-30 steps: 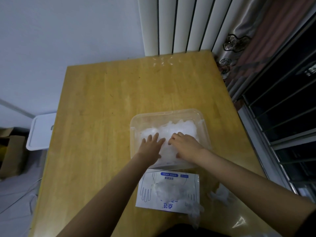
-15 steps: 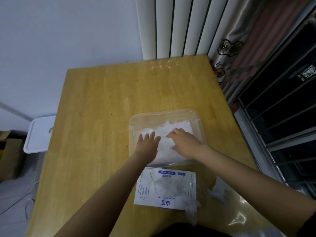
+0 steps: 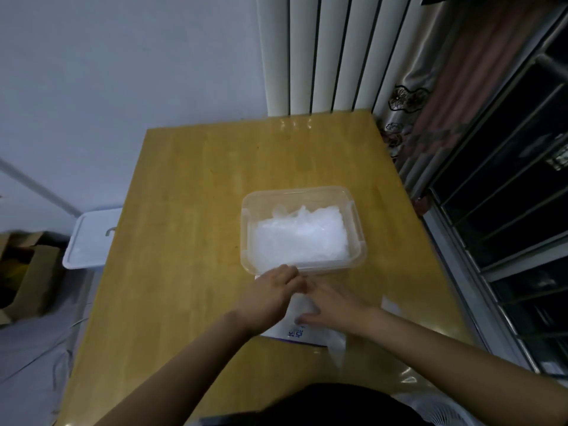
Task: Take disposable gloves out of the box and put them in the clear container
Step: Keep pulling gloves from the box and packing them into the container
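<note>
1. Far to the left of the clear container (image 3: 302,192) and off the tabletop (image 3: 184,210), a cardboard carton (image 3: 21,272) is seen on the floor. A white lidded bin (image 3: 89,241) is set between the carton and the tabletop's left edge.
2. Just in front of the container's near-left corner, the left hand (image 3: 270,299) is held with its fingers curled in and its knuckles close to the rim. The hand is blurred, so whether anything is pinched in it cannot be told.
3. The open-topped container is placed on the wooden tabletop. A heap of thin, translucent disposable gloves (image 3: 299,238) is piled inside it, reaching to its right wall.
4. Directly in front of the container's near wall, the flat white glove box (image 3: 299,332) with blue print is laid on the tabletop, and it is largely covered by the two hands.
5. The right hand (image 3: 333,305) is laid on the box in front of the container. Its fingers are stretched fairly straight towards the left hand, and nothing is seen gripped in them.
6. A loose glove (image 3: 336,348) is draped off the box's near-right corner, in front of the container's right half.
7. Behind the container, past the tabletop's far edge, a white ribbed radiator (image 3: 316,53) is mounted. To the container's right, a patterned curtain (image 3: 430,103) and a dark barred window (image 3: 507,210) are seen.
</note>
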{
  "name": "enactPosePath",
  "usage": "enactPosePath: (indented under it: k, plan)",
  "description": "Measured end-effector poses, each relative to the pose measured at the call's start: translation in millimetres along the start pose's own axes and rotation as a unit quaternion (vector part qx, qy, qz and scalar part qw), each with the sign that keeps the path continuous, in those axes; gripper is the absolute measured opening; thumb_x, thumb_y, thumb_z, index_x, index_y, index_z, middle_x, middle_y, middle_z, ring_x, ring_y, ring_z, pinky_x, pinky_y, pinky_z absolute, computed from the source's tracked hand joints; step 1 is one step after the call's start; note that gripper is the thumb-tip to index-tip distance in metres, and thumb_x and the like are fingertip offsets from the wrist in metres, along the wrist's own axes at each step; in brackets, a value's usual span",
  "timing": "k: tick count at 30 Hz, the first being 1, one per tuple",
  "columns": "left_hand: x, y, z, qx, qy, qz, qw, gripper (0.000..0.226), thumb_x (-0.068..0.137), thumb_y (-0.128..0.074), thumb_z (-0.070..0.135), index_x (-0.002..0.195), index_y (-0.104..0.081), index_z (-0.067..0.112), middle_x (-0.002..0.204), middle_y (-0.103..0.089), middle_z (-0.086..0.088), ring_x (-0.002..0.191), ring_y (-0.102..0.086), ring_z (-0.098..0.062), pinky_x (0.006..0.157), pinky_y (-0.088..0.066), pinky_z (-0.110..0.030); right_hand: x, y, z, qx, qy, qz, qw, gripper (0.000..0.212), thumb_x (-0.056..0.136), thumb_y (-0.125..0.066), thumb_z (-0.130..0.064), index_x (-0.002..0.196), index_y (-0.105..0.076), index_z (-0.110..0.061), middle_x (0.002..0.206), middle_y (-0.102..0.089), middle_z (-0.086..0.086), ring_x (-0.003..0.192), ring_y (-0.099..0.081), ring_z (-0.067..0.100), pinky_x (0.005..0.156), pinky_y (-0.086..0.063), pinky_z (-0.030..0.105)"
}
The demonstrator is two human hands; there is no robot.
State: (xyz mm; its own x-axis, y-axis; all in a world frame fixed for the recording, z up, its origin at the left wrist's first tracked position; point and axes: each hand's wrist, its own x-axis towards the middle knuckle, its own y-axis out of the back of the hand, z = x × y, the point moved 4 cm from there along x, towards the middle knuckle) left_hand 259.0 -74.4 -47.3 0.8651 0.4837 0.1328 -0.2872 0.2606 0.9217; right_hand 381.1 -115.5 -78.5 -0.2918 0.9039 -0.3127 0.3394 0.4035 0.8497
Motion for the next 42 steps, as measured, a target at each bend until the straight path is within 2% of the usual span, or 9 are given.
enactPosePath:
  k: [3, 7, 18, 24, 28, 31, 34, 38, 42]
  plan:
    - [-25, -19, -2, -0.012, 0.042, -0.063, 0.997, 0.038, 0.082, -0.038, 0.007, 0.114, -0.053, 0.021, 0.108, -0.059, -0.002, 0.094, -0.052, -0.018, 0.077, -0.048, -0.028, -2, -8, -7, -0.033, -0.009, -0.022, 0.999, 0.056, 0.085, -0.059, -0.053, 0.128, -0.045, -0.020, 0.130, -0.048, 0.000, 0.119, -0.045, 0.018, 0.094, -0.037, 0.030]
    - [-52, -40, -14, -0.046, 0.190, -0.140, 0.971, 0.053, 0.096, -0.049, 0.034, 0.144, -0.030, 0.022, 0.147, -0.033, 0.004, 0.133, -0.032, -0.014, 0.108, -0.021, -0.023, -5, -4, -13, -0.012, -0.006, 0.035, 0.999, 0.024, 0.098, -0.046, -0.030, 0.113, -0.057, -0.015, 0.116, -0.058, 0.003, 0.104, -0.055, 0.019, 0.083, -0.042, 0.027]
    - [-49, -51, -15, -0.045, 0.272, -0.116, 0.954, 0.067, 0.081, -0.070, 0.032, 0.138, -0.035, 0.021, 0.137, -0.042, 0.003, 0.126, -0.039, -0.016, 0.101, -0.032, -0.026, -22, 27, -12, 0.131, -0.070, 0.190, 0.970, 0.032, 0.098, -0.042, -0.012, 0.069, -0.038, -0.025, 0.066, -0.045, -0.008, 0.058, -0.042, 0.004, 0.051, -0.032, 0.016]
    - [-47, -51, -14, -0.045, 0.264, -0.134, 0.954, 0.065, 0.083, -0.068, 0.030, 0.138, -0.035, 0.022, 0.137, -0.042, 0.003, 0.125, -0.039, -0.016, 0.101, -0.035, -0.027, -29, 83, -2, 0.199, -0.103, 0.293, 0.930, 0.022, 0.098, -0.040, -0.001, 0.077, -0.039, -0.010, 0.064, -0.046, -0.006, 0.056, -0.042, 0.010, 0.049, -0.032, 0.022]
    - [-45, -35, -13, -0.125, 0.269, -0.102, 0.949, 0.039, 0.090, -0.060, 0.021, 0.128, -0.049, 0.018, 0.129, -0.053, 0.001, 0.114, -0.050, -0.013, 0.094, -0.041, -0.022, -28, 97, 8, 0.247, -0.116, 0.287, 0.918, 0.034, 0.094, -0.035, 0.008, 0.071, -0.034, -0.016, 0.078, -0.056, 0.008, 0.082, -0.061, 0.029, 0.068, -0.048, 0.033]
    - [-36, -1, -10, -0.189, 0.260, 0.060, 0.945, 0.025, 0.091, -0.054, 0.004, 0.093, -0.060, 0.028, 0.097, -0.063, 0.011, 0.084, -0.057, -0.002, 0.078, -0.049, -0.024, -29, 96, 7, 0.239, -0.100, 0.254, 0.932, 0.039, 0.093, -0.033, 0.010, 0.069, -0.032, -0.020, 0.077, -0.050, 0.001, 0.082, -0.060, 0.025, 0.062, -0.045, 0.022]
    - [-25, 34, -3, -0.234, 0.226, 0.194, 0.926, 0.035, 0.087, -0.061, 0.005, 0.101, -0.050, 0.035, 0.105, -0.052, 0.013, 0.095, -0.053, 0.001, 0.081, -0.042, -0.017, -27, 93, 2, 0.235, -0.081, 0.205, 0.947, 0.028, 0.096, -0.033, 0.004, 0.077, -0.041, -0.014, 0.078, -0.052, -0.003, 0.074, -0.055, 0.010, 0.064, -0.047, 0.023]
    - [-3, 52, 0, -0.210, 0.215, 0.134, 0.944, 0.061, 0.077, -0.076, 0.026, 0.130, -0.047, 0.024, 0.129, -0.045, 0.012, 0.120, -0.042, -0.001, 0.101, -0.034, -0.017, -21, 91, -12, 0.247, -0.047, 0.137, 0.958, 0.022, 0.099, -0.039, -0.005, 0.084, -0.051, -0.015, 0.080, -0.060, -0.001, 0.074, -0.059, 0.011, 0.064, -0.043, 0.016]
    - [6, 56, -3, -0.200, 0.241, 0.123, 0.942, 0.007, 0.087, -0.066, 0.027, 0.081, -0.063, 0.025, 0.075, -0.066, 0.012, 0.073, -0.059, -0.001, 0.069, -0.047, -0.027, -17, 100, -11, 0.242, -0.053, 0.153, 0.957, 0.030, 0.100, -0.042, -0.014, 0.074, -0.053, -0.027, 0.068, -0.061, -0.005, 0.060, -0.055, 0.002, 0.057, -0.040, 0.013]
